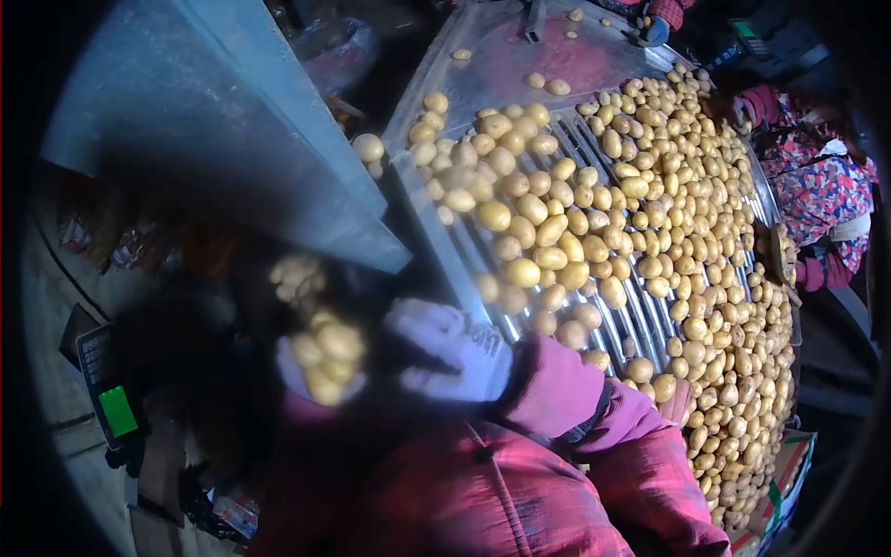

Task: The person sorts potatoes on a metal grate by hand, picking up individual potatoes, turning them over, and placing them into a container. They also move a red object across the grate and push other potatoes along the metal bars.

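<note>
My right hand [455, 355], in a pale glove, is spread with its fingers apart at the lower middle, left of the roller table, with nothing in it. My left hand [292, 376], also gloved, is at the lower left, mostly hidden behind a cluster of yellow potatoes [325, 357] that it holds; this area is blurred. More potatoes [297, 278] lie just above that cluster. Many potatoes [668, 213] cover the metal rollers [640, 320] to the right of my hands.
A slanted metal panel [251, 111] is at the upper left. A scale with a green display [118, 411] stands at the lower left. A person in floral clothing [817, 186] is at the right edge; another person's gloved hand [657, 32] shows at the top. A box [789, 473] is at the lower right.
</note>
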Demonstrator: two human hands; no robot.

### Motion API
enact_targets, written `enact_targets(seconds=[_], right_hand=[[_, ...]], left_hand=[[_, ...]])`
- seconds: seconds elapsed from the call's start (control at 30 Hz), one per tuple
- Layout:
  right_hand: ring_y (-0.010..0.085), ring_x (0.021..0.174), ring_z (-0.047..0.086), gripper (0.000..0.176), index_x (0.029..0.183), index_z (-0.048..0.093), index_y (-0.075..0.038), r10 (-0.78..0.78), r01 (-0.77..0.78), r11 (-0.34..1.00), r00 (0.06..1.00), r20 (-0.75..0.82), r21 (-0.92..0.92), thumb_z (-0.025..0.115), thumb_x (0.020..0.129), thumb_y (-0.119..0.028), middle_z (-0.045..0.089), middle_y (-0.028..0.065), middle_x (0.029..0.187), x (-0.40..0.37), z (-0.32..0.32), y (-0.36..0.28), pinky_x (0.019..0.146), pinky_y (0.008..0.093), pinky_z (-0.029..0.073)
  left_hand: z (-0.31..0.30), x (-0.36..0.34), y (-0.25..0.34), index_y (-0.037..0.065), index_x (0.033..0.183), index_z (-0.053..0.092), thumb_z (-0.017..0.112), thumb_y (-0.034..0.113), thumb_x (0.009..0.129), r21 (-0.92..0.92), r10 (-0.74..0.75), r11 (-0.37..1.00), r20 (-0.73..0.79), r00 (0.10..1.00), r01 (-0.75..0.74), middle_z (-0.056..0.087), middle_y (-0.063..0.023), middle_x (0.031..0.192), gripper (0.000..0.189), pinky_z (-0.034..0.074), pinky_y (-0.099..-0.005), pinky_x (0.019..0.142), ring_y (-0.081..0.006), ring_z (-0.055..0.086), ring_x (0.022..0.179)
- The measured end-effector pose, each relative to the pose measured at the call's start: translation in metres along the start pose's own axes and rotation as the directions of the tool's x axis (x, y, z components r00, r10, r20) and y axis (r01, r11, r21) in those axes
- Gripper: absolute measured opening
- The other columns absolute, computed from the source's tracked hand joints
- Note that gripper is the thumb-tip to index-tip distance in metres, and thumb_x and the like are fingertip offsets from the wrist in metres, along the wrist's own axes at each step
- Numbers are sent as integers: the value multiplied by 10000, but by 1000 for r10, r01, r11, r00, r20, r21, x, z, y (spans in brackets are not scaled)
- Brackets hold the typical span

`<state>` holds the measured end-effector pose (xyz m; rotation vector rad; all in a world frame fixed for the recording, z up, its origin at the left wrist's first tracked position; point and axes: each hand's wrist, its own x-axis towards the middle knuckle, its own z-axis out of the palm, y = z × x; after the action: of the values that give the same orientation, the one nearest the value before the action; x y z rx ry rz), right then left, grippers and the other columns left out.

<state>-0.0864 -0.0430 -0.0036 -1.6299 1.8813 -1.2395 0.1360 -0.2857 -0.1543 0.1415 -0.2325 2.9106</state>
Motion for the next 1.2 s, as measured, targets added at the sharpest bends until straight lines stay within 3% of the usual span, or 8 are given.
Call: enact_targets(seconds=[0.2, 0.5, 0.6, 0.67, 0.87, 1.07, 1.13, 1.2], right_hand=[[366, 982, 541, 445, 1132, 523, 13, 216, -228, 965, 971, -102, -132, 573, 831, -310, 552, 191, 1073, -11, -68, 39, 827, 409, 448], [391, 1065, 499, 315, 1093, 573, -193, 342, -533, 658, 841, -420, -532, 504, 836, -361, 520, 174, 1158, 79, -138, 141, 881, 471, 425], [361, 1170, 439, 377, 1172, 554, -225, 531, -562, 563, 808, -256, -606, 500, 828, -371, 508, 123, 1229, 113, -144, 163, 974, 462, 363], [345, 1195, 424, 391, 1198, 545, -222, 553, -587, 564, 791, -262, -581, 509, 829, -347, 506, 117, 1240, 120, -143, 175, 989, 453, 350], [304, 1220, 426, 460, 1262, 513, -193, 789, -793, 609, 605, 106, -6, 549, 806, -145, 507, 114, 1257, 90, -160, 255, 1004, 396, 343], [317, 1204, 440, 501, 1249, 518, -175, 802, -798, 504, 574, 162, 331, 582, 757, -103, 523, 129, 1232, 66, -152, 215, 993, 380, 354], [322, 1190, 457, 529, 1209, 536, -155, 788, -748, 587, 615, 7, -310, 618, 694, -65, 538, 131, 1206, 68, -155, 168, 959, 385, 386], [349, 1155, 480, 517, 1168, 550, -162, 808, -793, 589, 578, 115, -153, 628, 669, -50, 543, 134, 1180, 50, -157, 193, 919, 414, 414]], left_hand=[[22, -19, 6, 166, 936, 491, 423, 349, 923, 708, 642, 567, -60, 764, -421, 510, -59, 986, 195, 382, -401, 781, -211, 468, 896], [16, 28, -34, 215, 688, 508, 450, 304, 918, 431, 591, 612, 308, 746, -663, 510, 6, 729, 253, 350, -318, 547, -150, 444, 650], [-8, -34, -28, 159, 1078, 364, 417, 271, 939, 984, 556, -124, -37, 830, 127, 454, -64, 1080, 187, 330, -384, 861, -224, 400, 1024], [-15, -60, -23, 121, 1337, 267, 396, 250, 952, 510, 683, -536, -206, 701, 673, 417, -111, 1314, 426, 318, -428, 1070, -273, 370, 1273], [57, 58, -13, 50, 1329, 324, 526, 373, 897, 717, 205, 604, -562, 801, 349, 448, -123, 1314, 576, 422, -467, 936, -334, 482, 1168], [115, 154, -65, 11, 1357, 322, 473, 396, 918, 670, 41, 603, -568, 822, 433, 518, -162, 1223, 603, 445, -408, 915, -285, 546, 1097], [124, 178, -76, 12, 1363, 313, 470, 449, 906, 697, 42, 555, -569, 821, 454, 525, -158, 1219, 651, 451, -388, 902, -263, 557, 1077], [120, 194, -83, 10, 1352, 328, 489, 483, 885, 734, -9, 532, -493, 870, 421, 528, -149, 1214, 683, 460, -383, 884, -259, 563, 1055]])
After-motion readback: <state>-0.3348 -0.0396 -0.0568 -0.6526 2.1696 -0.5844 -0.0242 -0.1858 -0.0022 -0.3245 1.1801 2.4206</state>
